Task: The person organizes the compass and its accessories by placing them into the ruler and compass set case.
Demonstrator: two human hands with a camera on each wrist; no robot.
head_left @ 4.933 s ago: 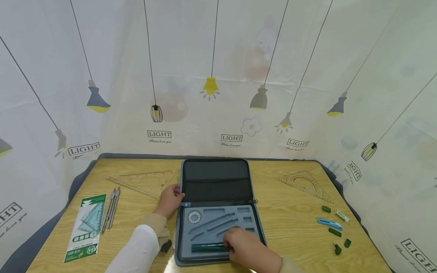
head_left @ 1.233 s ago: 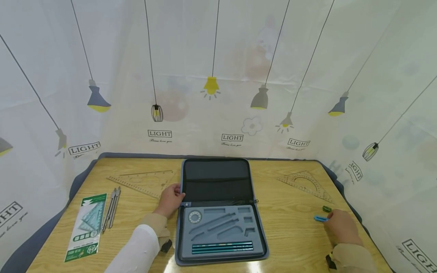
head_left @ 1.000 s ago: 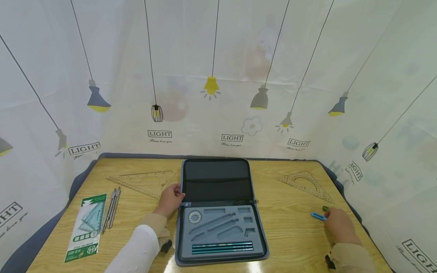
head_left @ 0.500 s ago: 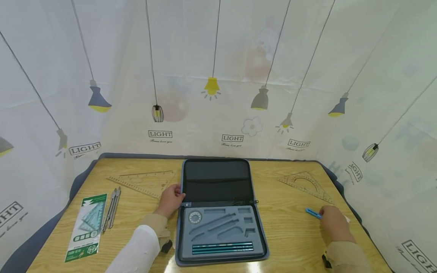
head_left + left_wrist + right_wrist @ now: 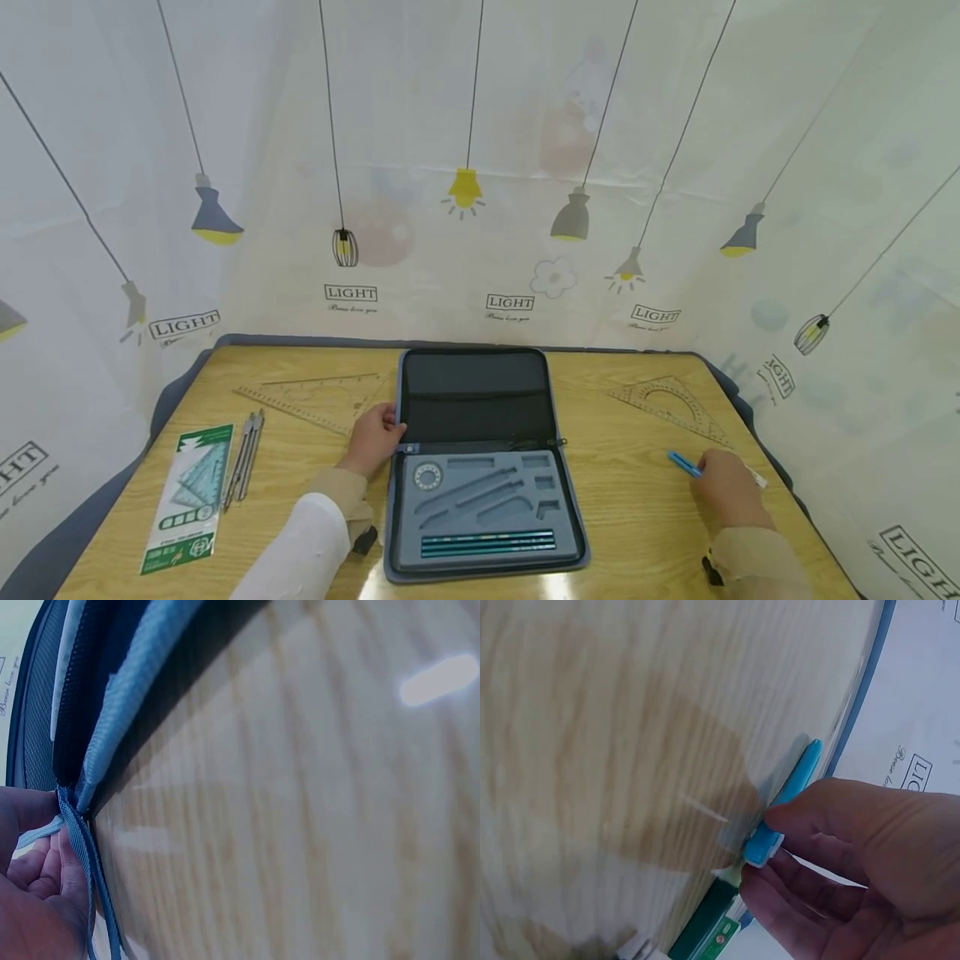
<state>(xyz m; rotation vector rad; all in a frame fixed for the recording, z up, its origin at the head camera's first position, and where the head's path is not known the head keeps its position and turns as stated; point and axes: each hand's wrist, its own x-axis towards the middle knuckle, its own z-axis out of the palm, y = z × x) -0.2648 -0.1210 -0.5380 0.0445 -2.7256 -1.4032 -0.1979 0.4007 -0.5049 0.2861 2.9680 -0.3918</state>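
My left hand (image 5: 372,437) pinches the left edge of an open zip-up case (image 5: 480,417) near its hinge. In the left wrist view, my thumb and fingers meet around the case's blue fabric edge (image 5: 77,817). Out on the right side, my right hand (image 5: 729,487) holds a blue utility knife (image 5: 683,463) between thumb and fingertips. The right wrist view shows the knife's tapered body (image 5: 795,776) close over the wood, its contact unclear. Green pencils (image 5: 487,544) lie in the case's bottom slot. Other grey recesses have nothing in them. A white dial (image 5: 428,477) sits top left.
Beyond my right hand lies an eraser (image 5: 760,479); a dark green stick-shaped piece (image 5: 705,919) shows beneath it. A clear set square (image 5: 667,402) is at back right, another (image 5: 307,402) at back left. Metal compasses (image 5: 243,458) lie by a green-white package (image 5: 187,500).
My right hand has left the pencils in the case and gone right to the knife. Over the last second it has shifted slightly left and away with it, turning it. My left hand stays put.
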